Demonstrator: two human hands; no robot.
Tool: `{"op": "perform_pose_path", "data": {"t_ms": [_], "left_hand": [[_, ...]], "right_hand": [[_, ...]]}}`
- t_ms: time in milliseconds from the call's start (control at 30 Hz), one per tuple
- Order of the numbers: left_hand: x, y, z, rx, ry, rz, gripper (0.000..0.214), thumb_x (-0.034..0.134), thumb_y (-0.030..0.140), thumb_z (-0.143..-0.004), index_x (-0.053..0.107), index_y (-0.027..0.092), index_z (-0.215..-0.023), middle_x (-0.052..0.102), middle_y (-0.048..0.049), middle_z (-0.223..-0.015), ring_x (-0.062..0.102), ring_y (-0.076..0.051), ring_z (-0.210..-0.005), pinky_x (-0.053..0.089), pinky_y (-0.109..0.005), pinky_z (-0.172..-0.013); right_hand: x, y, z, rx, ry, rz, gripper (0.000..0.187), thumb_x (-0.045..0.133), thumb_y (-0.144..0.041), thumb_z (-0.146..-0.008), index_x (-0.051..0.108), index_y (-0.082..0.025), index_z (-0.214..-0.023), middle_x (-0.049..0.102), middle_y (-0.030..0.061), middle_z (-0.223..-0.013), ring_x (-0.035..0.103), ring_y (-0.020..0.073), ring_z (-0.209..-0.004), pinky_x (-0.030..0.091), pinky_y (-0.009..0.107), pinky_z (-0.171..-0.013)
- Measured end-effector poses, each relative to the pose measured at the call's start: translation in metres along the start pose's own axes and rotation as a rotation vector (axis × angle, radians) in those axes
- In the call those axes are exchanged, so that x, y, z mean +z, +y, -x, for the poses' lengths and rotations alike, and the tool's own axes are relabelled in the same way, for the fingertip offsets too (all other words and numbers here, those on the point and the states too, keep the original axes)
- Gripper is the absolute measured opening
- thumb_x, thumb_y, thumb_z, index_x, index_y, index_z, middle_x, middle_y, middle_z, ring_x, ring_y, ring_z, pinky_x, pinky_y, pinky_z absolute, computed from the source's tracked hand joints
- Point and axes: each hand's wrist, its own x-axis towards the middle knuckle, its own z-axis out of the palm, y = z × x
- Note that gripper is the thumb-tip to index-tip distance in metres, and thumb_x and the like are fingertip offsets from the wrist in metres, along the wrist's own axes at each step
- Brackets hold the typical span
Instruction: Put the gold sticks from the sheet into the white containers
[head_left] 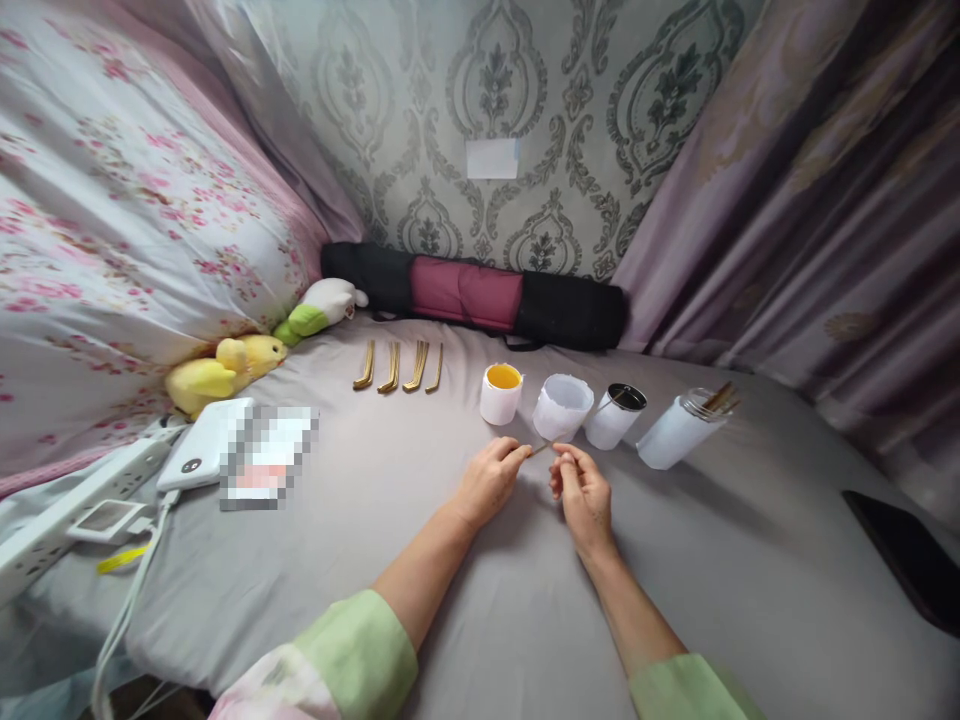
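A thin brownish stick (541, 449) spans the gap between my two hands, just in front of the white containers. My left hand (491, 482) pinches its left end between thumb and fingers. At the other end are the bent fingertips of my right hand (583, 492), closed on the stick. Nearest beyond the hands stands a whitish open cup (561, 408). To its left is a white cup (500, 402) with a yellow inside; to its right, a white can (611, 425) with a dark top. Bent gold-coloured rods (389, 368) lie in small groups farther left.
A tilted jar (679, 435) holding brown sticks is at the right, and a black phone (904, 555) lies farther out. Left are a white power bank (204, 445), a power strip (90, 510) and plush toys (225, 372). A long black-and-maroon bag (465, 290) lies along the wall.
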Motion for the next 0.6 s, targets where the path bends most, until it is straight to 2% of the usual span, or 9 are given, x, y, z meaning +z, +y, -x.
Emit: {"op": "perform_pose_path", "data": {"t_ms": [300, 600], "left_hand": [[-0.0008, 0.0010, -0.0008, 0.043, -0.075, -0.047, 0.034, 0.035, 0.013, -0.084, 0.052, 0.019, -0.112, 0.053, -0.0083, -0.098, 0.050, -0.016, -0.088, 0.044, -0.030, -0.077], [-0.0007, 0.0042, -0.0012, 0.020, -0.111, -0.091, 0.031, 0.036, 0.012, -0.083, 0.053, 0.018, -0.109, 0.054, -0.0082, -0.095, 0.050, -0.017, -0.085, 0.044, -0.028, -0.073]], "right_hand": [[-0.0001, -0.0010, -0.0004, 0.001, -0.022, -0.021, 0.037, 0.053, -0.041, -0.073, 0.053, -0.016, -0.101, 0.052, 0.0002, -0.068, 0.046, 0.0076, -0.052, 0.040, 0.019, -0.043], [-0.0002, 0.0016, -0.0022, 0.040, -0.026, -0.058, 0.036, 0.052, -0.047, -0.074, 0.054, -0.017, -0.095, 0.052, -0.0005, -0.066, 0.046, 0.0069, -0.051, 0.039, 0.018, -0.043]]}}
